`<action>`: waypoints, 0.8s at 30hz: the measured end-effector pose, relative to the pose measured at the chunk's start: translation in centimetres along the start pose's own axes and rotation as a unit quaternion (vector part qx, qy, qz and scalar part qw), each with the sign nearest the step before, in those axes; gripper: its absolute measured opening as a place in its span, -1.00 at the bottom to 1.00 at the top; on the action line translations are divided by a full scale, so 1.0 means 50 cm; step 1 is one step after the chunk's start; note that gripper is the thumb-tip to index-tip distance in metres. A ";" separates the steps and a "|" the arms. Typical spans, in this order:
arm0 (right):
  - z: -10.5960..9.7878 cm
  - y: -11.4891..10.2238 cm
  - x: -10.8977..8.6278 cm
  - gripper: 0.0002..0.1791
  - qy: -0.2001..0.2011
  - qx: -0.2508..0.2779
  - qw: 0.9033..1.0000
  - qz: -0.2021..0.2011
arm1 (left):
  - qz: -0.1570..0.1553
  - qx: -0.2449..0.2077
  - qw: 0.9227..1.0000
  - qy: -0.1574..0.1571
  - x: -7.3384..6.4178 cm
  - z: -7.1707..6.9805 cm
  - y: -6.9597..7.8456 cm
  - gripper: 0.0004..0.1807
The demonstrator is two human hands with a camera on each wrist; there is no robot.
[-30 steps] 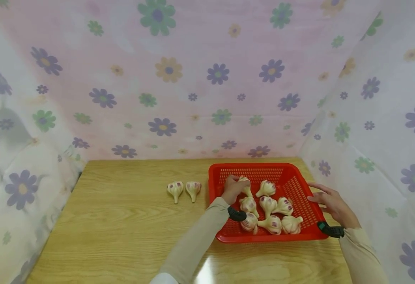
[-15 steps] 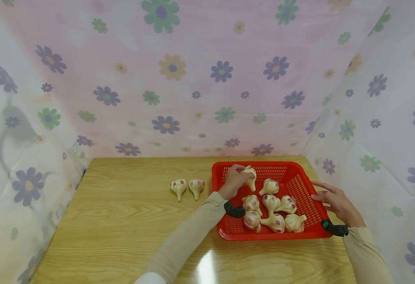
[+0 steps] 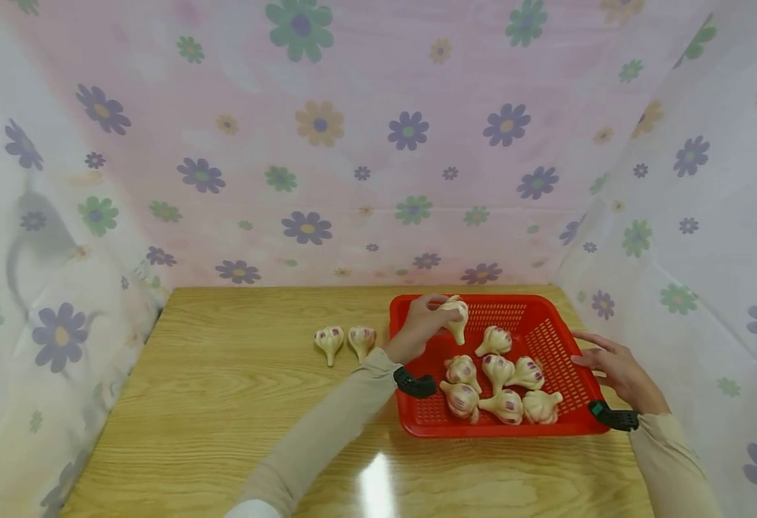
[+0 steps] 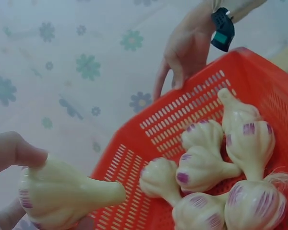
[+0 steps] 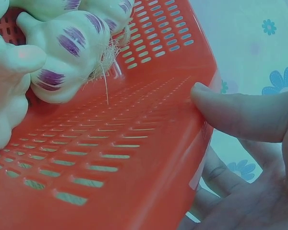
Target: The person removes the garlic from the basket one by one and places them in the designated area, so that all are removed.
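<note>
My left hand (image 3: 419, 328) holds a garlic bulb (image 3: 458, 321) between thumb and fingers, above the back left part of a red plastic basket (image 3: 501, 432). In the left wrist view this pale bulb (image 4: 62, 194) has purple streaks, and its stem points right toward the basket. Several more garlic bulbs (image 3: 499, 370) lie inside the basket, grouped toward its front and middle. My right hand (image 3: 621, 374) is at the basket's right side. Seen from the right wrist, the thumb (image 5: 245, 112) is on the rim while the other fingers are outside the wall.
Two garlic bulbs (image 3: 346, 342) lie side by side on the wooden table (image 3: 223, 388), left of the basket. Flower-patterned cloth (image 3: 365, 144) hangs behind the table and along both sides.
My left hand has lifted the garlic bulb from among the others in the basket, up toward the back left rim. The right hand stays at the basket's right side.
</note>
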State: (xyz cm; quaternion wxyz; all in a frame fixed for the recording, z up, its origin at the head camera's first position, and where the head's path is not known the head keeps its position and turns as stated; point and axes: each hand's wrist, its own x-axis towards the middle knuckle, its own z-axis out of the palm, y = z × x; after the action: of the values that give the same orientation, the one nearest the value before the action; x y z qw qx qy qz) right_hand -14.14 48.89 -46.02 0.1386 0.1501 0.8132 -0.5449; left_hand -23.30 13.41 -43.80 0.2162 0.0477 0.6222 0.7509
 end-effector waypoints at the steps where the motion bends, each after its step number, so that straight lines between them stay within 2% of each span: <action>1: 0.000 0.000 0.000 -0.20 0.000 -0.002 1.000 0.000 | 0.001 0.000 1.000 -0.008 -0.003 -0.005 0.004 -0.51; 7: -0.001 -0.001 0.000 -0.19 0.001 0.008 1.000 0.003 | 0.012 -0.004 0.999 -0.033 -0.021 -0.044 0.025 -0.54; 13: -0.003 0.002 -0.001 -0.18 -0.006 -0.006 1.000 -0.005 | 0.017 -0.006 0.999 -0.044 -0.039 -0.087 0.041 -0.53; 20: -0.003 0.000 0.002 -0.18 -0.010 0.001 1.000 -0.008 | -0.002 -0.001 0.999 -0.035 -0.051 -0.128 0.034 -0.54; 24: -0.002 0.003 0.005 -0.17 -0.011 0.008 1.000 0.001 | -0.006 0.009 0.999 -0.048 -0.064 -0.146 0.040 -0.56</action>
State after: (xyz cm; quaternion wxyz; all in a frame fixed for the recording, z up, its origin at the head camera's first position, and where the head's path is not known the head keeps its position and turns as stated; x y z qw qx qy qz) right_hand -14.34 49.07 -46.19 0.1463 0.1459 0.8071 -0.5532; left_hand -23.44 5.24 -42.87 0.2493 0.0818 0.6183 0.7408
